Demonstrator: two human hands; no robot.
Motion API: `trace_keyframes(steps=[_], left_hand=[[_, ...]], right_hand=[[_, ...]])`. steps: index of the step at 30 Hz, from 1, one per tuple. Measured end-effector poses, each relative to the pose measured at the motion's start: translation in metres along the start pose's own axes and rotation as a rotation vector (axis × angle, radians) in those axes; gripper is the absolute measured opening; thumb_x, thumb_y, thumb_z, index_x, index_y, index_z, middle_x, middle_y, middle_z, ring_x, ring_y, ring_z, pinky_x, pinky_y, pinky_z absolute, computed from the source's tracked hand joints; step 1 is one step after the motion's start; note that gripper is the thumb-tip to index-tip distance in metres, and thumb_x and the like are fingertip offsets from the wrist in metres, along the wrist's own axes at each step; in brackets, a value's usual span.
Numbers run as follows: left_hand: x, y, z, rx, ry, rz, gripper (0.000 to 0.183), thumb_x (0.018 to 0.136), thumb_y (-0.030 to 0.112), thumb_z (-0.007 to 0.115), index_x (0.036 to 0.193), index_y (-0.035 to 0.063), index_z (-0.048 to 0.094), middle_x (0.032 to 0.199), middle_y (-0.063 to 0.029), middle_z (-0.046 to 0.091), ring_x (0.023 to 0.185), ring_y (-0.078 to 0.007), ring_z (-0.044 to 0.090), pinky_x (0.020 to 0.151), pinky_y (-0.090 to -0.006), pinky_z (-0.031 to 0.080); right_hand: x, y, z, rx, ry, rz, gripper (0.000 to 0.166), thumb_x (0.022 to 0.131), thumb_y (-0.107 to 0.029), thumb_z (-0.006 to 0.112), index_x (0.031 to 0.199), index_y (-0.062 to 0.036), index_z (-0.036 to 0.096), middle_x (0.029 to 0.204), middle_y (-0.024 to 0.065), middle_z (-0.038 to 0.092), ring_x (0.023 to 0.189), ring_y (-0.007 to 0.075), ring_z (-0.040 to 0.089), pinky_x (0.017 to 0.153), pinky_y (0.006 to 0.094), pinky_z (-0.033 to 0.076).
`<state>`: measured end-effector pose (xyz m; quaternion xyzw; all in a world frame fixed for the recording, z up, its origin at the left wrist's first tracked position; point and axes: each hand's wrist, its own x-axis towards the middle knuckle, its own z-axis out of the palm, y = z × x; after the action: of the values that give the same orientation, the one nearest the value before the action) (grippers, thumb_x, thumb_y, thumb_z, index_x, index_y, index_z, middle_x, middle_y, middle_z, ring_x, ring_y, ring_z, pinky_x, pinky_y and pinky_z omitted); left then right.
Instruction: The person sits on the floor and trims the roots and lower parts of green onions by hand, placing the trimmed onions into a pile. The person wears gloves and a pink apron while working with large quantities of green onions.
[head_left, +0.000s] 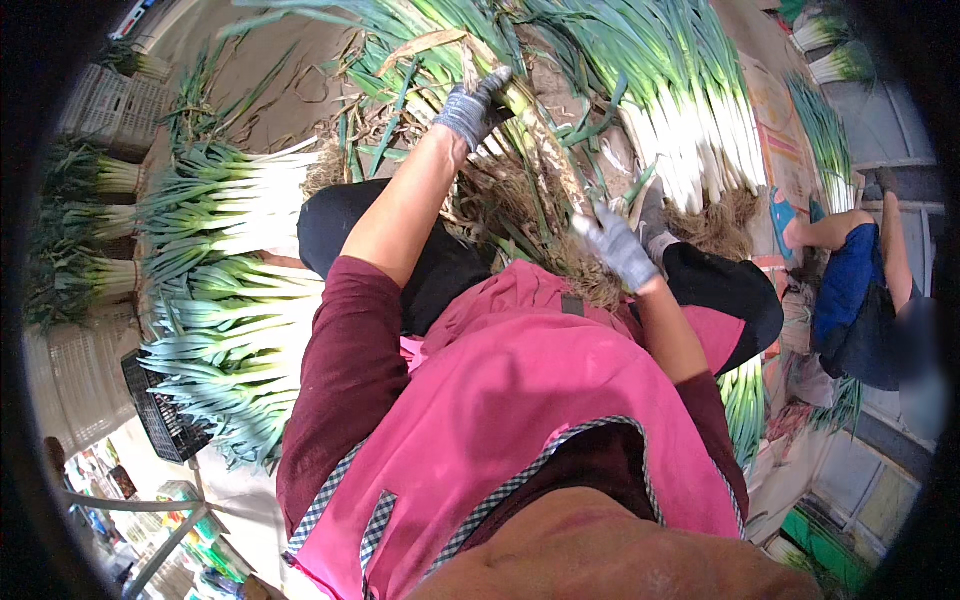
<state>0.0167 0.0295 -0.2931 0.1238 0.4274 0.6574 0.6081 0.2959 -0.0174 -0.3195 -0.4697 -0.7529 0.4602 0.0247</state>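
My left hand (469, 112), in a grey work glove, is closed around the upper part of a long green onion stalk (551, 146) with brown, patchy outer skin. Dry yellowed leaves (431, 49) hang about that grip. At the stalk's lower end is my right hand (619, 247), also gloved; its fingertips are blurred, so whether they pinch the stalk is unclear. Beneath the stalk, between my legs, lies a heap of untrimmed green onions with matted brown roots (502, 191). A bundle of white-stemmed green onions (686, 142) lies just beyond my right foot.
Rows of green onions (247, 300) lie at my left, beside a black plastic crate (169, 412) and a pale crate (112, 105). Loose leaf scraps litter the ground (262, 97). On the right sits another person (855, 292) in blue shorts, near a further bundle (829, 150).
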Motion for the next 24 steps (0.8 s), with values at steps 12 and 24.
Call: trace_keyframes(steps=[12,24], left_hand=[[0.007,0.003,-0.023,-0.031,0.022,-0.022,0.038,0.081,0.032,0.059,0.111,0.0138,0.046,0.088,-0.0051,0.059,0.078,-0.018,0.057,0.07,-0.0397,0.047],[0.005,0.013,-0.032,0.161,0.425,0.392,0.069,0.075,0.042,0.061,0.123,0.0004,0.035,0.11,-0.0179,0.052,0.091,-0.027,0.054,0.074,-0.0392,0.048]], right_hand=[[0.143,-0.036,0.018,0.934,0.416,-0.225,0.03,0.079,-0.026,0.059,0.094,-0.0012,0.061,0.083,0.007,0.063,0.068,0.021,0.058,0.071,0.0322,0.044],[0.048,-0.01,0.053,-0.036,0.286,-0.396,0.032,0.075,-0.022,0.064,0.094,0.0027,0.056,0.078,0.0123,0.059,0.066,0.0238,0.051,0.065,0.035,0.041]])
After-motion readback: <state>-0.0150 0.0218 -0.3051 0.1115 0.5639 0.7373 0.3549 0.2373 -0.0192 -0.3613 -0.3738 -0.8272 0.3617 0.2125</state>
